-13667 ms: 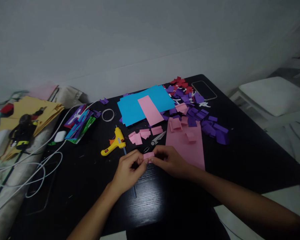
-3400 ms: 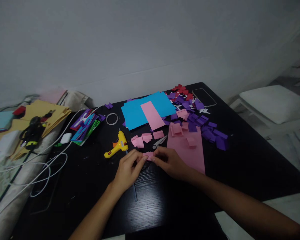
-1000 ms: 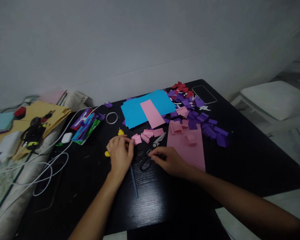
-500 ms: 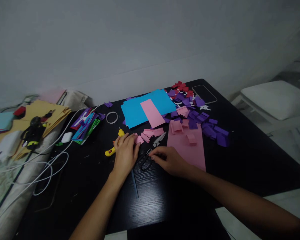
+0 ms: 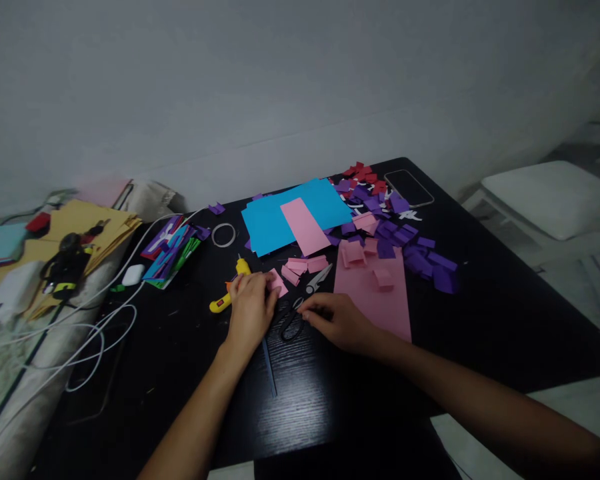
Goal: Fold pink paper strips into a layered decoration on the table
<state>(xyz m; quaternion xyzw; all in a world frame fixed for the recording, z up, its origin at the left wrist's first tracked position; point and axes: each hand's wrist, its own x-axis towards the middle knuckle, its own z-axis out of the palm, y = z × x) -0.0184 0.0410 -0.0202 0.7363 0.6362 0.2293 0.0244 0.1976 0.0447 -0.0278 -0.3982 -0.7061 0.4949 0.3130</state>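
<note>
My left hand rests on the black table beside the yellow glue gun, its fingertips bent over a small pink paper piece. My right hand is closed in a pinch by the handles of the scissors; what it pinches, if anything, is too small to make out. The scissors lie between my hands, blades slightly apart. Folded pink strips lie just beyond them. A pink sheet, partly under my right wrist, carries several curled pink pieces.
Blue sheets with a pink rectangle on top lie at the back. Purple pieces and red pieces are heaped to the right, near a phone. White cables and envelopes are at the left.
The fingers of my left hand have drawn back slightly, and the small pink piece by them has turned and shows more of its surface. My right hand has stayed in place.
</note>
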